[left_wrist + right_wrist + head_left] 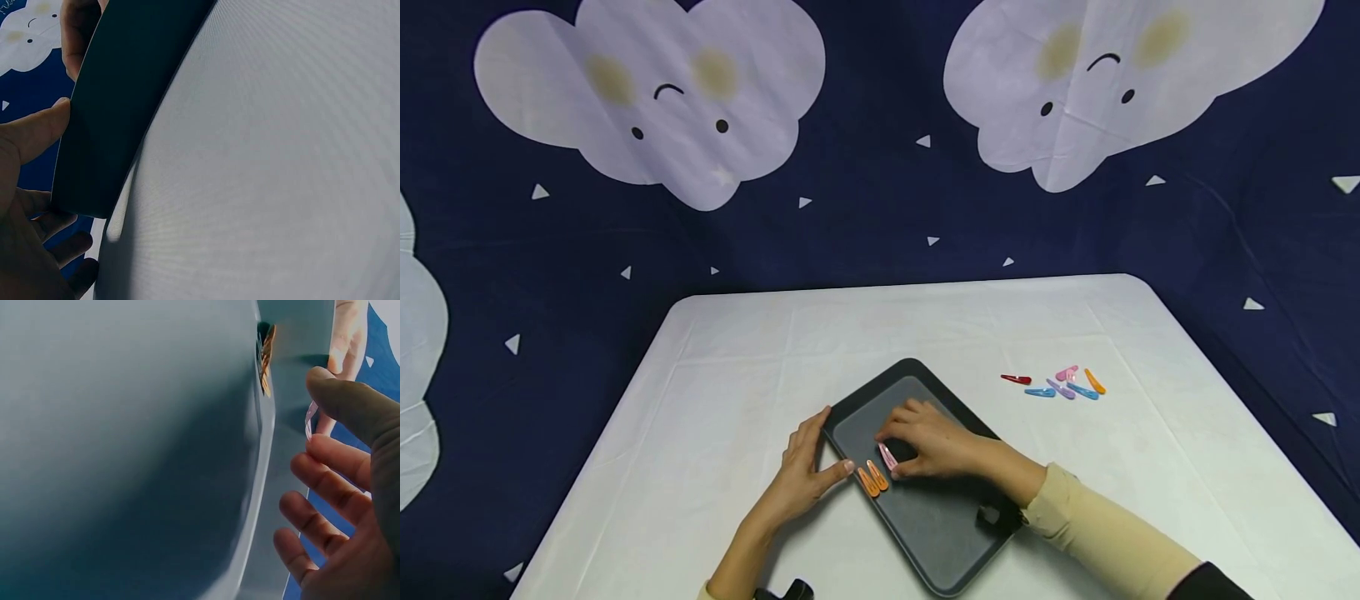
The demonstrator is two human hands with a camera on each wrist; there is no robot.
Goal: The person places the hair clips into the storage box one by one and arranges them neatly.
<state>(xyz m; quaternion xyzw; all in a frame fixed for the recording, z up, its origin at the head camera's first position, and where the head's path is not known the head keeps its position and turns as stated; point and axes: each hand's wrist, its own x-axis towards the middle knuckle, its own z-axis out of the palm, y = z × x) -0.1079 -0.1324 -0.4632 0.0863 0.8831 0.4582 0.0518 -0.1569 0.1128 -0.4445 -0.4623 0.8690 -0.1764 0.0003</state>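
Observation:
A pink snap hair clip point(887, 456) is pinched between the thumb and index finger of my right hand point(936, 442), over the left side of the dark grey tray point(940, 521). In the right wrist view the clip point(310, 419) shows edge-on between those fingertips. Two orange hair clips point(873, 479) lie side by side along the tray's left rim, close to my left thumb. My left hand point(801, 475) touches the rim with fairly straight fingers, thumb near the orange clips and fingertips near the left corner. The left wrist view shows its thumb against the tray's outer wall point(112, 125).
A loose group of hair clips lies on the white table point(1150, 467) right of the tray: a dark red clip point(1016, 379), an orange clip point(1095, 382), plus blue, purple and pink ones. A dark blue cloth with clouds hangs behind the table.

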